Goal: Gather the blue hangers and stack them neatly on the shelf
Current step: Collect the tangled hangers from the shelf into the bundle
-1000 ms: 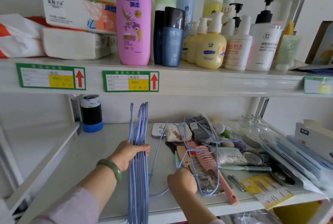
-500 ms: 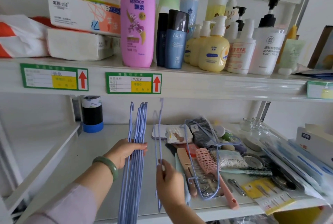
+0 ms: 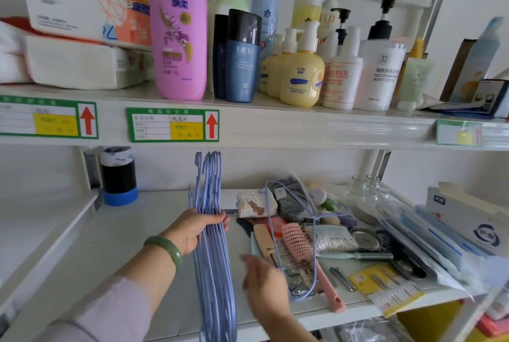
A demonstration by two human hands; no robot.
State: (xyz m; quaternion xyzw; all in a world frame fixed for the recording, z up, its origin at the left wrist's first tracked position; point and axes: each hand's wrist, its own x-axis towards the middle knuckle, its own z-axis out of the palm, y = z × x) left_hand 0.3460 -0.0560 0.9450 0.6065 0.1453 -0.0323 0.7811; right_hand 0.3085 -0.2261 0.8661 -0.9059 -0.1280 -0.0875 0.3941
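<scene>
A bundle of several thin blue hangers [image 3: 211,264] stands on edge above the lower white shelf [image 3: 132,234], hooks pointing to the back wall. My left hand [image 3: 197,228], a green bangle on its wrist, is closed around the bundle's middle. My right hand [image 3: 265,284] is blurred, just right of the bundle near the shelf's front edge, fingers apart and holding nothing. One more blue hanger [image 3: 298,237] lies flat over the clutter to the right, looped around a pink hairbrush [image 3: 308,256].
Right of the hangers lie a comb, a round brush, nail clippers, packets, small glass jars and boxes. A black and blue tape roll [image 3: 119,176] stands at the back left. Shampoo and lotion bottles and tissue packs fill the upper shelf [image 3: 275,127].
My right hand carried a single hanger to the bundle in my left hand and let go of it. It now moves back toward the right, empty.
</scene>
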